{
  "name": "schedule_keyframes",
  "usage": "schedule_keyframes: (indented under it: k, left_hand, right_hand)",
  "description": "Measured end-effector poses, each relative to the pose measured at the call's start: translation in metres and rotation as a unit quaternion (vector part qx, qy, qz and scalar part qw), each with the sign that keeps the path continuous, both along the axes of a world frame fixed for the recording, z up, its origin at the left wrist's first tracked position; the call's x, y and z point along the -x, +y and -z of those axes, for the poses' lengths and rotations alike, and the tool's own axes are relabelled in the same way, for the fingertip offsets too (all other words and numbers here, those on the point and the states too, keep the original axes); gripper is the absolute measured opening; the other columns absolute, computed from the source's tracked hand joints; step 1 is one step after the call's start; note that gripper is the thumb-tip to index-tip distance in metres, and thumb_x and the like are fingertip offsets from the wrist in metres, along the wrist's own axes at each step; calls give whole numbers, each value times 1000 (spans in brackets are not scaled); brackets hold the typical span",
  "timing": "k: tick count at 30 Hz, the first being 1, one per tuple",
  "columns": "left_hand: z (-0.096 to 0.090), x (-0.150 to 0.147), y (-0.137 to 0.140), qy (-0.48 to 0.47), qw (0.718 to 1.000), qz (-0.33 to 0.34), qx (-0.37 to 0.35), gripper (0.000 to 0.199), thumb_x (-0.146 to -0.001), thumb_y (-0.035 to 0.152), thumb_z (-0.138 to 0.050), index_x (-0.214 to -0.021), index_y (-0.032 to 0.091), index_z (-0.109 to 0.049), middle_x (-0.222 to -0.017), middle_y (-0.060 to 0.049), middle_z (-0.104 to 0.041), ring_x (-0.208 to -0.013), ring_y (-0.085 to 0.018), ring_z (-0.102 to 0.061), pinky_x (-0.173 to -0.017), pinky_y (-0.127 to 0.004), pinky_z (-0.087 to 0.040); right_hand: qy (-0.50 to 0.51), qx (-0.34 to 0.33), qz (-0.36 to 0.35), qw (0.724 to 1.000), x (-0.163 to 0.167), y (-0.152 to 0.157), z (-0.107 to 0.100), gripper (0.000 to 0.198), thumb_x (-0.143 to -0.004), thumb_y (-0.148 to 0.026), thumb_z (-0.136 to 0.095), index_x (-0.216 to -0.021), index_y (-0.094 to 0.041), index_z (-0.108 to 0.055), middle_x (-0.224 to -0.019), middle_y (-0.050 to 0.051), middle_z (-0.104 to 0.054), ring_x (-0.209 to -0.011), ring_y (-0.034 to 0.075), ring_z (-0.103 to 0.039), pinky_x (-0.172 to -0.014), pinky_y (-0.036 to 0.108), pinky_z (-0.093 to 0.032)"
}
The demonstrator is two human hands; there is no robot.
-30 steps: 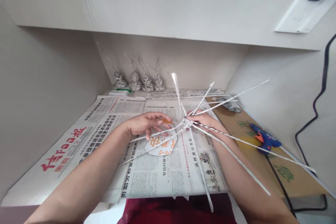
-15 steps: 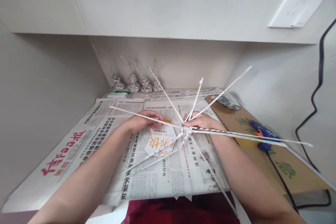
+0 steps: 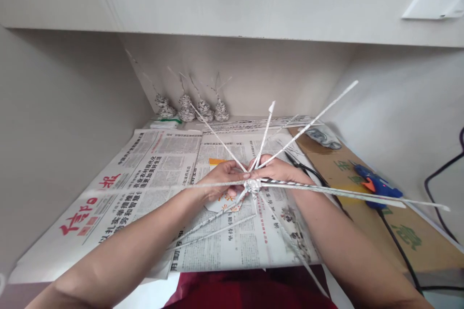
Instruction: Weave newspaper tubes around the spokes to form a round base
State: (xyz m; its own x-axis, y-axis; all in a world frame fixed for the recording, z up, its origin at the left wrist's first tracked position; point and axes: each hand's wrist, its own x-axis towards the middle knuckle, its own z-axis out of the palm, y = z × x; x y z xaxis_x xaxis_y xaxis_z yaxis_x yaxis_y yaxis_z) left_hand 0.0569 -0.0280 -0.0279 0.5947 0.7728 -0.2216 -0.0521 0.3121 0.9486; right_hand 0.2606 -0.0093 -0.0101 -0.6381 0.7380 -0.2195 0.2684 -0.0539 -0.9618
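A small woven paper piece (image 3: 253,185) with several long rolled-newspaper sticks fanning out from it sits between my two hands. My right hand (image 3: 277,169) pinches it at the upper right, where sticks rise past the fingers. My left hand (image 3: 223,178) is at the left side, its fingers closed against the woven centre and one stick. Below the left hand lies a white card (image 3: 217,205) with orange lettering, partly covered by the hand. Newspaper sheets (image 3: 145,174) are spread underneath.
Several woven gourd-shaped pieces (image 3: 205,110) stand at the back left. Loose paper sticks (image 3: 253,124) lie along the back. On the right, a cardboard sheet (image 3: 395,222) bears a blue glue gun (image 3: 377,186) and a grey cloth (image 3: 322,136). Dark-handled scissors (image 3: 302,166) lie beside my right wrist.
My left hand has moved right, from the card to the woven centre, and closed there. The stick pointing left has swung lower. The view has shifted slightly.
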Motion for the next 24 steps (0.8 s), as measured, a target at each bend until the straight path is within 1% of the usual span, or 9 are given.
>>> schedule_keyframes:
  k: [4,7,10,12,14,16,19,21,24]
  left_hand:
    - [-8,-3,-8,16,996,74,47,40,-77,48,-64,-97,16,-52,-78,-9,-66,-63,-20,-69,-34,-15,-39]
    - [-14,-5,-18,4,992,97,86,41,-80,50,-60,-99,15,-53,-82,-11,-67,-69,-21,-70,-37,-14,-41]
    - [-22,-6,-33,-7,987,97,128,45,-81,53,-58,-105,16,-52,-92,-13,-68,-76,-21,-70,-43,-15,-44]
    - [-24,-4,-39,14,987,103,125,48,-79,54,-59,-109,17,-52,-93,-14,-68,-78,-23,-70,-44,-17,-45]
    - [-23,-1,-40,56,987,119,97,53,-78,56,-59,-113,17,-53,-92,-14,-69,-71,-22,-70,-40,-16,-40]
    - [-19,3,-35,76,992,84,61,55,-76,58,-59,-108,14,-56,-86,-14,-69,-64,-19,-68,-38,-15,-35]
    - [-13,7,-31,64,995,49,56,56,-77,62,-55,-104,13,-57,-89,-15,-69,-69,-19,-68,-50,-22,-47]
    - [-11,9,-35,59,994,62,61,55,-77,62,-55,-102,13,-57,-89,-14,-69,-71,-22,-68,-56,-28,-52]
    - [-12,10,-47,47,989,91,104,54,-76,64,-54,-100,16,-54,-84,-12,-68,-70,-25,-69,-56,-34,-53]
  right_hand:
    - [10,41,-13,999,-14,7,2,30,-68,-38,-73,-78,-11,-65,-58,-2,-59,-49,10,-51,-46,21,-37]
    - [9,44,-23,999,-21,9,3,30,-66,-37,-75,-76,-11,-64,-58,-2,-59,-51,9,-52,-48,21,-38]
    - [-10,31,-39,999,-24,8,1,29,-65,-37,-75,-76,-12,-64,-55,-4,-56,-47,8,-48,-45,20,-36]
    - [-22,20,-41,999,-23,7,0,29,-66,-38,-75,-76,-12,-64,-53,-5,-54,-45,7,-46,-43,19,-34]
    - [-22,18,-45,999,-18,5,0,29,-66,-38,-75,-76,-13,-65,-53,-5,-54,-45,7,-47,-43,19,-34]
    - [-4,32,-61,998,-13,3,0,29,-66,-37,-75,-75,-12,-64,-55,-5,-55,-47,8,-49,-46,20,-37]
    - [24,40,-80,996,-7,0,1,27,-67,-36,-75,-73,-12,-63,-58,-3,-57,-51,8,-51,-49,20,-38]
    - [25,15,-66,997,-5,0,1,27,-67,-36,-74,-74,-12,-64,-57,-4,-56,-49,8,-50,-47,19,-37]
    - [12,-12,-43,999,-5,1,2,31,-68,-39,-73,-79,-12,-66,-55,-4,-56,-45,7,-48,-43,19,-34]
